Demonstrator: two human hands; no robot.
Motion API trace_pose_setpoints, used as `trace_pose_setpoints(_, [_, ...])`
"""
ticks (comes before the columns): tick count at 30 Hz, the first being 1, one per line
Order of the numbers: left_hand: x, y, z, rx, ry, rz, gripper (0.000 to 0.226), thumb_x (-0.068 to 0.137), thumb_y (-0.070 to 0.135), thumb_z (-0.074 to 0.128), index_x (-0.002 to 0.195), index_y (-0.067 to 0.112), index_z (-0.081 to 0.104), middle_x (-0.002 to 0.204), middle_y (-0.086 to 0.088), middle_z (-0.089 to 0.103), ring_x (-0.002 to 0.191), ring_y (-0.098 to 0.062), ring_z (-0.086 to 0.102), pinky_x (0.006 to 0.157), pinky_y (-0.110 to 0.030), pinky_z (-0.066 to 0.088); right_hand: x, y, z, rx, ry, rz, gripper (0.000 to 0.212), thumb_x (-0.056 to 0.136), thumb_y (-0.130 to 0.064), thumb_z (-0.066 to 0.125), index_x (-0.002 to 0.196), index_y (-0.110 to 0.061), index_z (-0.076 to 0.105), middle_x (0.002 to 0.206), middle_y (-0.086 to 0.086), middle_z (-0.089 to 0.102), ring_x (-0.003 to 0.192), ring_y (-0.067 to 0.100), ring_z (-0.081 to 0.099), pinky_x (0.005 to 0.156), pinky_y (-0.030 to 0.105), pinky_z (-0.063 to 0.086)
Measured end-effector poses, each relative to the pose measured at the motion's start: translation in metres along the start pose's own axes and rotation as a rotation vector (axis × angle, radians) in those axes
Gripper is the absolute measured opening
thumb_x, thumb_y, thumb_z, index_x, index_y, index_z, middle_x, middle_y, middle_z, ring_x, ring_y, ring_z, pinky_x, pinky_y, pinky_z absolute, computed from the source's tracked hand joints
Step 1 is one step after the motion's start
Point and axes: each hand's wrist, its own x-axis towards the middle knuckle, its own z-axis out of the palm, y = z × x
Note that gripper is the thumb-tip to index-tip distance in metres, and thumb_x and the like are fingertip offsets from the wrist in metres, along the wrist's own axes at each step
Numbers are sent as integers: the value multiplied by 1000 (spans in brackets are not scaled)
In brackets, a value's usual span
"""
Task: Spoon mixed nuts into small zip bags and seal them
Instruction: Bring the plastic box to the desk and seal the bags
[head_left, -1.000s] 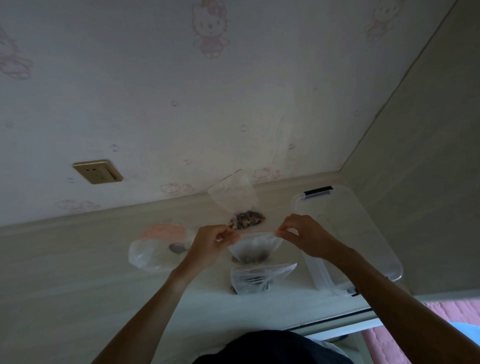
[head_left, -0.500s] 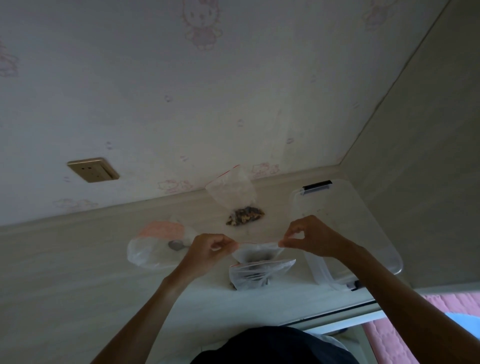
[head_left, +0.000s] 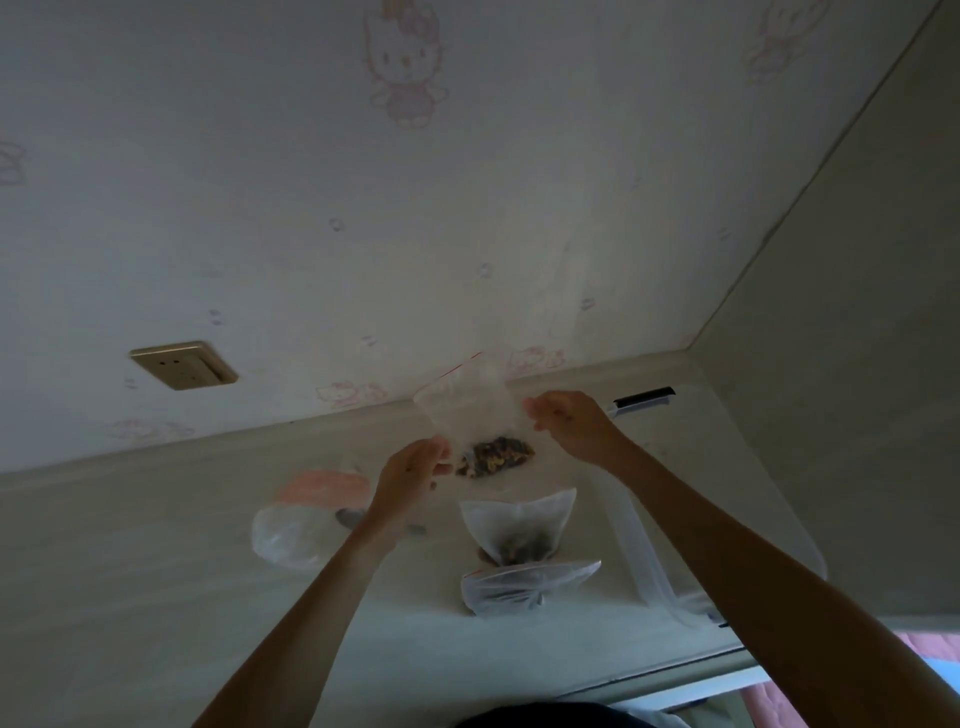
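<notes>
A small zip bag (head_left: 467, 410) with a red strip and mixed nuts (head_left: 496, 454) in its bottom leans at the back of the table by the wall. My left hand (head_left: 410, 475) pinches its lower left edge. My right hand (head_left: 569, 423) pinches its right edge. Two more small zip bags holding nuts lie nearer to me: one (head_left: 519, 522) stands crumpled, and the other (head_left: 524, 584) lies flat in front of it. A grey spoon (head_left: 349, 517) shows dimly by the large bag, partly hidden by my left wrist.
A large clear bag (head_left: 291, 538) with a pink patch lies at the left. A clear plastic box (head_left: 727, 493) with a black latch stands at the right, against the side wall. A wall socket (head_left: 183, 365) is above the table at the left.
Both hands let go of the zip bag they held by its top; it now rests on the table. They moved back to the bag leaning by the wall.
</notes>
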Motion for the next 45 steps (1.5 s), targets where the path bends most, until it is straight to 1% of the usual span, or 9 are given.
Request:
trace_pose_setpoints(5, [31, 18, 10, -175, 92, -273, 20, 105, 40, 58, 108, 20, 56, 106, 0, 57, 102, -19, 57, 94, -39, 48, 46, -17, 13, 136, 6, 230, 60, 103, -47, 53, 147, -6, 48, 151, 12, 48, 135, 29, 50, 110, 41, 40])
trace_pose_setpoints(9, [38, 20, 11, -496, 88, -403, 59, 105, 35, 60, 155, 13, 37, 153, -2, 45, 144, -24, 44, 119, -45, 36, 68, -12, 27, 261, -60, 346, 76, 102, -53, 52, 159, -10, 29, 167, 8, 26, 149, 29, 34, 116, 41, 32])
trace_pose_setpoints(11, [38, 22, 13, -637, 91, -372, 53, 108, 23, 53, 156, 10, 36, 162, -4, 41, 149, -26, 38, 120, -45, 30, 74, -7, 33, 325, -80, 390, 69, 101, -57, 51, 154, -13, 38, 156, 5, 40, 143, 28, 40, 114, 41, 34])
trace_pose_setpoints(14, [36, 25, 12, -740, 72, -285, 23, 109, 15, 48, 132, 12, 47, 154, -12, 52, 139, -28, 49, 123, -46, 27, 75, 0, 39, 490, -52, 408, 39, 97, -59, 57, 113, -25, 51, 106, -7, 56, 100, 17, 55, 96, 36, 40])
trace_pose_setpoints(18, [36, 35, 14, -614, 29, -183, 19, 107, 20, 55, 123, 12, 61, 127, -12, 67, 121, -25, 61, 114, -44, 40, 66, 4, 34, 597, -24, 354, 61, 83, -42, 84, 128, -23, 49, 119, 5, 70, 104, 19, 71, 87, 32, 51])
trace_pose_setpoints(23, [33, 40, 21, -343, 62, -24, 12, 98, 22, 70, 89, 15, 72, 92, -6, 72, 86, -13, 63, 84, -31, 46, 50, 10, 9, 455, -29, 148, 21, 75, -29, 91, 81, -16, 76, 75, 1, 66, 76, 16, 63, 67, 23, 52])
trace_pose_setpoints(29, [17, 33, 25, 2, 26, 292, 14, 89, 34, 73, 76, 31, 77, 80, 13, 78, 78, 2, 70, 75, -20, 52, 17, 17, -22, 123, -31, 23, 27, 82, -32, 86, 73, -9, 76, 65, 0, 58, 60, 8, 50, 57, 25, 38])
trace_pose_setpoints(38, [9, 22, 41, -126, 61, 282, 7, 93, 8, 73, 88, 11, 78, 83, -8, 80, 82, -26, 78, 87, -44, 60, -9, 1, -10, -273, -5, -148, 21, 90, -27, 77, 92, -6, 77, 94, 10, 74, 87, 23, 68, 76, 29, 48])
trace_pose_setpoints(45, [4, 23, 38, -124, -3, 281, 9, 90, 10, 78, 91, 17, 82, 86, 3, 81, 82, -6, 76, 76, -18, 56, -3, -20, 15, -225, -10, -241, 18, 93, -24, 74, 95, -6, 78, 95, 10, 75, 87, 23, 68, 84, 34, 52])
